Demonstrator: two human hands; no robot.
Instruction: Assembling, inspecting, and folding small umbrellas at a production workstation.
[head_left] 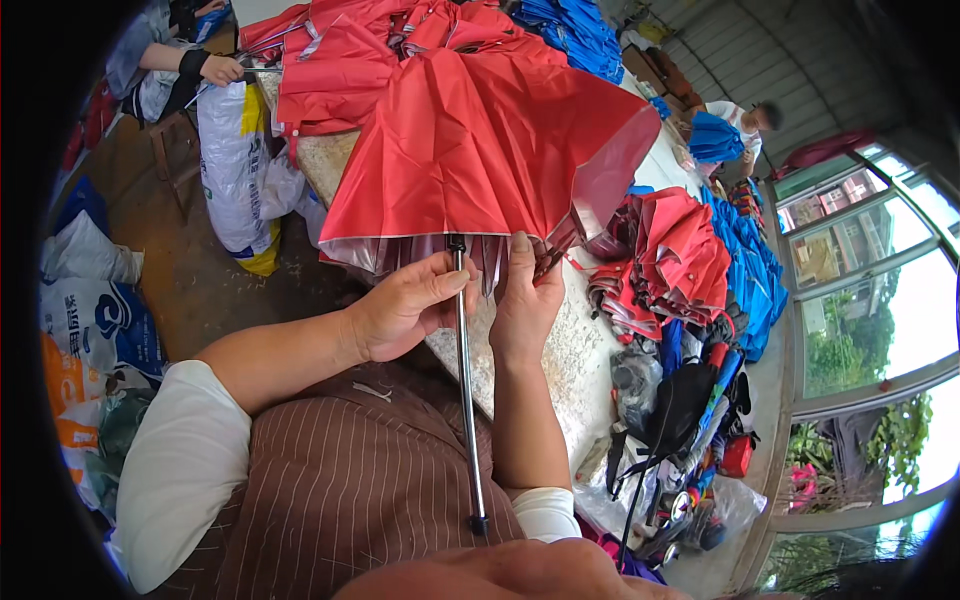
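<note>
A red umbrella (pixel 450 150) with a silvery inner side is partly spread in front of me, its canopy fanned out over the table. Its bare metal shaft (pixel 464 400) runs down toward my chest and ends in a small dark tip. My left hand (pixel 415 303) is closed round the shaft just below the canopy, thumb across the front and fingers partly hidden behind. With the thumb up against the hem, my right hand (pixel 527 300) pinches the canopy's lower edge; its other fingers are mostly hidden behind the cloth.
Red umbrellas (pixel 680 255) and blue umbrellas (pixel 750 265) lie heaped on the white worn table (pixel 560 370). Umbrella parts and bags (pixel 680 420) clutter its right side. Left stand white sacks (pixel 232 165). A co-worker's hand (pixel 220 70) holds a shaft; another person (pixel 745 120) works far right.
</note>
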